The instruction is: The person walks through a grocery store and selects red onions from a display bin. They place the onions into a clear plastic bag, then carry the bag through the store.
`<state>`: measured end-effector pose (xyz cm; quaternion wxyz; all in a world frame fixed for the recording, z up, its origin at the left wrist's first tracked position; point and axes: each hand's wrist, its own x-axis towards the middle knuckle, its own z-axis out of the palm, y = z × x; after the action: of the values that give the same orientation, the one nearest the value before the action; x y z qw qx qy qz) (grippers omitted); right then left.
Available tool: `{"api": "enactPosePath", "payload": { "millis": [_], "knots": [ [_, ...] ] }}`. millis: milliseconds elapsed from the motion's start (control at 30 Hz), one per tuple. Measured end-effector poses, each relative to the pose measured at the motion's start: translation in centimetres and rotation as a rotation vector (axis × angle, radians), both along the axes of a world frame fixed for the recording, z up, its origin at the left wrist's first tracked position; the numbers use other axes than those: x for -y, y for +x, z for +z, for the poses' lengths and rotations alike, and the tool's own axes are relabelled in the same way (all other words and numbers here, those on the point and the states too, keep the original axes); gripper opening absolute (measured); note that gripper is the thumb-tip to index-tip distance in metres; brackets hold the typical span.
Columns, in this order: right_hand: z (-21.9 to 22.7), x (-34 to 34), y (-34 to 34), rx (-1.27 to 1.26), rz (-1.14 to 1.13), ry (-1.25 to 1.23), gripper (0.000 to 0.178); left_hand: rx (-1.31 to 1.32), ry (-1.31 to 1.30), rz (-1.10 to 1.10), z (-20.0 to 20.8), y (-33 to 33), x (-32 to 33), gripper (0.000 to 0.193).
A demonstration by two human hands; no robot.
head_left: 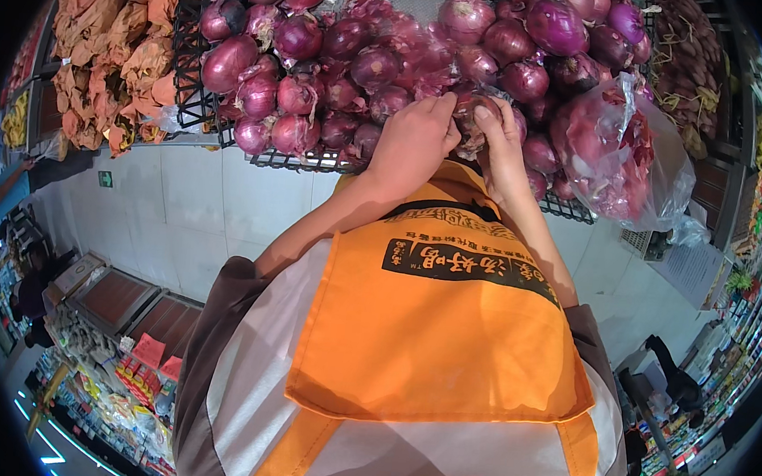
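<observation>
Where the left hand (413, 147) and right hand (508, 158) reach, crate (192, 26): black mesh, spreading ahead of and to both sides of them, heaped with loose purple-red onions (559, 24).
Papery heap (100, 55): orange-brown, well apart, to the left of the left hand.
Apron (444, 350): orange, on the wearer's body, behind the hands.
Plastic bag (672, 185): clear, with dark-red contents, apart from the right hand, on its right.
Left side: left hand curled, fingertips at the held onion (469, 138); whether they pinch its skin, I cannot tell.
Right side: right hand clamped on that onion, thumb over its upper face.
Held onion: brownish-red, directly between the hands at the crate's near edge; both touch it, neither is nearer. Fingers hide its long axis.
</observation>
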<state>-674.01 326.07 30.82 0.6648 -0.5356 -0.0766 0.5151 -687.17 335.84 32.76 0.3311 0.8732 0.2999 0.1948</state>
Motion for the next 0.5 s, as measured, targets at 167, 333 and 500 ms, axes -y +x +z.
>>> {"api": "enactPosePath", "payload": {
  "millis": [167, 333, 500],
  "knots": [
    [0.1, -0.2, 0.5, -0.163, 0.050, -0.022, 0.031, 0.100, -0.050, -0.022, -0.4, 0.0, -2.3, 0.026],
    [0.2, 0.1, 0.8, -0.288, 0.086, 0.021, 0.041, 0.064, -0.473, -0.024, -0.1, -0.9, -5.6, 0.022],
    [-0.5, 0.4, 1.2, -0.101, 0.206, 0.104, 0.053, 0.098, -0.713, -0.091, 1.4, -1.5, -6.2, 0.031]
  ]
}}
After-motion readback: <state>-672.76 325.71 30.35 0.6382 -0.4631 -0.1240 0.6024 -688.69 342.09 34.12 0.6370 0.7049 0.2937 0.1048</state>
